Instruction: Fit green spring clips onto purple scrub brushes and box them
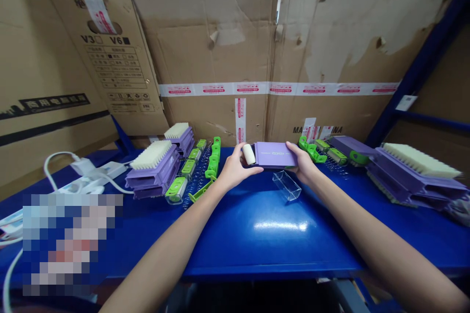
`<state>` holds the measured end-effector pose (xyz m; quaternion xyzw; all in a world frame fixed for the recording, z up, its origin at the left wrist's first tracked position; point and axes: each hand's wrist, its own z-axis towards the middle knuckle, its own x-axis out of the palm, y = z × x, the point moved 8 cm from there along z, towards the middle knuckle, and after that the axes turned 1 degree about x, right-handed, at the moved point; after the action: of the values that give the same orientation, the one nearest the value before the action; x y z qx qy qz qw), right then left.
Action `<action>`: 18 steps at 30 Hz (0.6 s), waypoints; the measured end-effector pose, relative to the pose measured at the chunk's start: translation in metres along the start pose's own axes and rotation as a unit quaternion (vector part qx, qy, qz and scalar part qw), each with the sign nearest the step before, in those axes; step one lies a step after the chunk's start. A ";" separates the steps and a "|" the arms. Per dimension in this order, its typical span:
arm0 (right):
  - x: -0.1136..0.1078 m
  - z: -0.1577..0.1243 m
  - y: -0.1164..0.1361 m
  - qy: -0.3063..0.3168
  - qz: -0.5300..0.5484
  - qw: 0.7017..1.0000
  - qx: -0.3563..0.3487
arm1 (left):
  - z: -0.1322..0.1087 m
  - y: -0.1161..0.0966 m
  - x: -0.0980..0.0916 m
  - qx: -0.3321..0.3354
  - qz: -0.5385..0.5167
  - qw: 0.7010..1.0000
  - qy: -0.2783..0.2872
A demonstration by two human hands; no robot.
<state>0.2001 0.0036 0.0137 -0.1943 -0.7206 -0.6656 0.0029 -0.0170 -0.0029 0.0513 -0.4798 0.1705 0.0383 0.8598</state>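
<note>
Holding a purple case (277, 155) above the table (227, 239), closed in at its right end by the right hand (304, 160); gripping a cream-coloured piece (248, 154) against the other end with the half-curled left hand (236, 167). Could pop loose or jam askew if pressed unevenly. Could also knock over the clear plastic box (287, 187) just nearer, or scatter the small shiny parts (198, 173) beside the green brackets (214, 157) with a careless sweep leftward.

Our bare forearms (183, 234) reach forward, converging; left hand (237, 168), thumb (253, 171) extended, faces right hand (304, 162), both curled gripping.
</note>
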 end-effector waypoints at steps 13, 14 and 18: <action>-0.006 0.002 -0.003 -0.004 -0.031 0.999 0.029 | -0.004 -0.013 -0.002 0.067 0.218 0.974 0.010; -0.006 0.001 -0.003 -0.002 -0.026 0.999 0.031 | -0.003 -0.013 -0.003 0.064 0.224 0.972 0.005; -0.003 -0.001 -0.004 0.005 -0.016 0.999 0.039 | -0.001 -0.014 -0.005 0.065 0.213 0.975 0.017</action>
<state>0.2019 0.0016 0.0096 -0.1789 -0.7488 -0.6382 0.0036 -0.0187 -0.0107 0.0635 -0.3762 0.2856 0.2008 0.8582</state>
